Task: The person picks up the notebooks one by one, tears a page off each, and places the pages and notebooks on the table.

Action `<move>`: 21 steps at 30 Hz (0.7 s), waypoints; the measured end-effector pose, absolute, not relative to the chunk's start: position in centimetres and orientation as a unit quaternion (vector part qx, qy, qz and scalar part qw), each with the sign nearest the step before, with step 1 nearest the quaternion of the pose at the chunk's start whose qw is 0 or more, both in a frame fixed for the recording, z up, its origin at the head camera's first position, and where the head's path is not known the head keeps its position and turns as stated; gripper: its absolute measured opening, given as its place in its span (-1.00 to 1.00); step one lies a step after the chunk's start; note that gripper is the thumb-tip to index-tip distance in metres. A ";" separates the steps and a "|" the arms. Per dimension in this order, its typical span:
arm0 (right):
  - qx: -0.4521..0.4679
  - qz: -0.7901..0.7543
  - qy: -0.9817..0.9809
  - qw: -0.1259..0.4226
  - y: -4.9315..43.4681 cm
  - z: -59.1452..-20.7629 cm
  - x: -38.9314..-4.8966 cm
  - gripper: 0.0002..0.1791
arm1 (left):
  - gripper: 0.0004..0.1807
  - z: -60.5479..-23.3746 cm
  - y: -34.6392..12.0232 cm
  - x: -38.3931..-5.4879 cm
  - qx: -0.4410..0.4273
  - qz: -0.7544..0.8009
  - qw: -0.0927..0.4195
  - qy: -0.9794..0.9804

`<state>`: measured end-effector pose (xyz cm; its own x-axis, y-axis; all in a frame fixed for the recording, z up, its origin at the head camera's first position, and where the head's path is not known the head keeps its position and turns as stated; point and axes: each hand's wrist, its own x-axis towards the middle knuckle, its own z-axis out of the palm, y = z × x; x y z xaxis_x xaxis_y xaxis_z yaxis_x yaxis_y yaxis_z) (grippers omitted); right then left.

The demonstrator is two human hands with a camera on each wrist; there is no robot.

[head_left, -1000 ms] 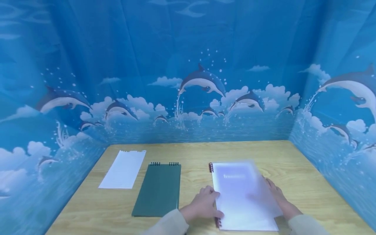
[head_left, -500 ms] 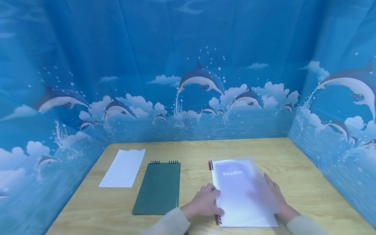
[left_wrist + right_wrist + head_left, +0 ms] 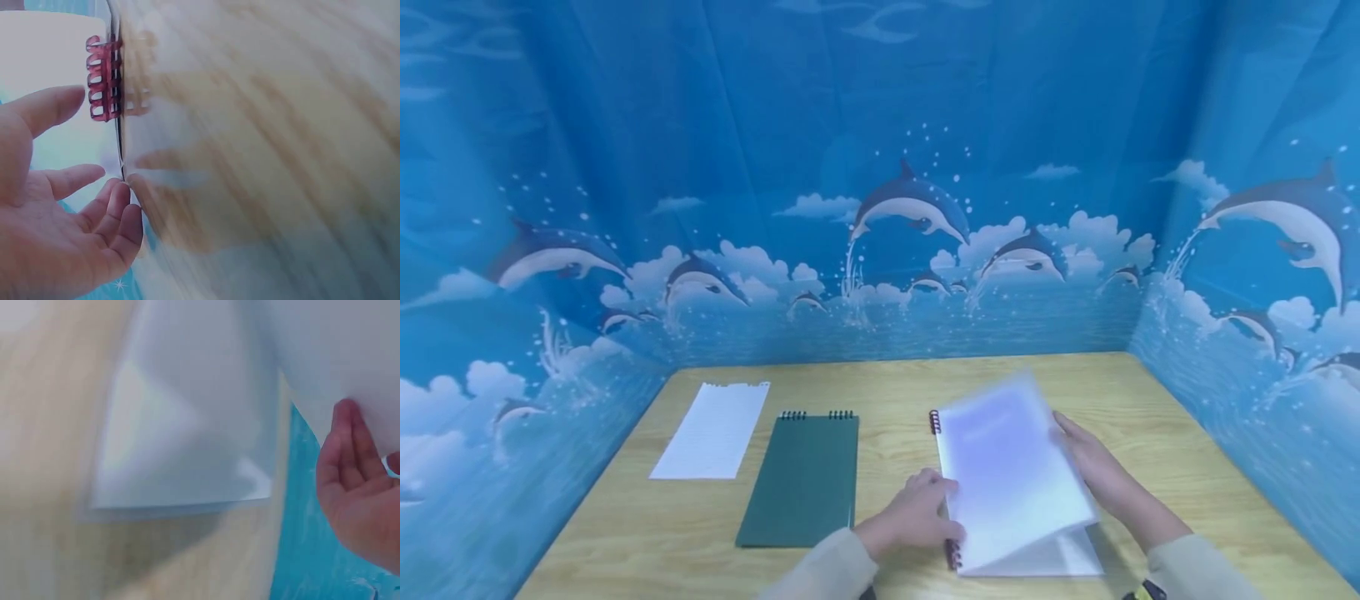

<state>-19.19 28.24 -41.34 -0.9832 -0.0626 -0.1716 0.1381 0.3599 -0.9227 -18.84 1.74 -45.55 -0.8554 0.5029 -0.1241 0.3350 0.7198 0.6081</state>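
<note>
A spiral notebook (image 3: 1052, 560) with dark red rings (image 3: 103, 78) lies on the right part of the table. Its purple-and-white front cover (image 3: 1003, 475) is tilted up along the right side, with white pages under it. My right hand (image 3: 1097, 471) holds the raised cover by its right edge; in the right wrist view its fingers (image 3: 356, 450) lie against the sheet and the thumb is mostly cut off. At the ringed left edge, my left hand (image 3: 917, 517) rests with loosely bent fingers, thumb and index touching the notebook between the two ring groups.
Left of the notebook lies a closed dark green notepad (image 3: 805, 479) with black rings at its top. A torn-edged white sheet (image 3: 711, 429) is farther left. A blue dolphin-print curtain (image 3: 880, 333) borders the wooden table (image 3: 895, 392) behind and at both sides.
My right hand has moved up and leftward, raising the notebook's cover off the pages beneath. The left hand stays at the rings. The notepad and the loose sheet have not moved.
</note>
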 end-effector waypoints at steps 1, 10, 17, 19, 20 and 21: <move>0.021 -0.571 0.816 0.090 28.1 -40.9 -19.4 -0.26 | -0.32 -45.5 1.6 -18.8 0.221 0.320 0.147 0.909; -0.042 -0.623 0.772 0.117 24.3 -37.9 -19.6 -0.29 | -0.49 -43.6 0.1 -20.6 0.222 0.457 0.107 0.855; -0.120 -0.599 0.779 0.142 20.7 -37.9 -19.1 -0.44 | -0.33 -40.8 -1.1 -21.5 0.134 0.595 0.127 0.783; -0.143 -0.568 0.796 0.153 19.9 -38.2 -18.9 -0.49 | -0.25 -40.0 -1.6 -21.7 0.116 0.626 0.136 0.759; -0.159 -0.553 0.802 0.159 19.6 -38.4 -18.8 -0.50 | -0.22 -39.7 -1.9 -21.7 0.106 0.637 0.139 0.751; -0.173 -0.540 0.807 0.167 19.3 -38.6 -18.7 -0.52 | -0.17 -39.4 -2.1 -21.7 0.092 0.644 0.140 0.746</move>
<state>-18.71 19.34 -38.61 -0.8847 -0.4586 -0.0832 -0.0981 0.3577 -0.9287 -21.75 -2.14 -39.39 -0.9436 0.3184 -0.0905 -0.0432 0.1527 0.9873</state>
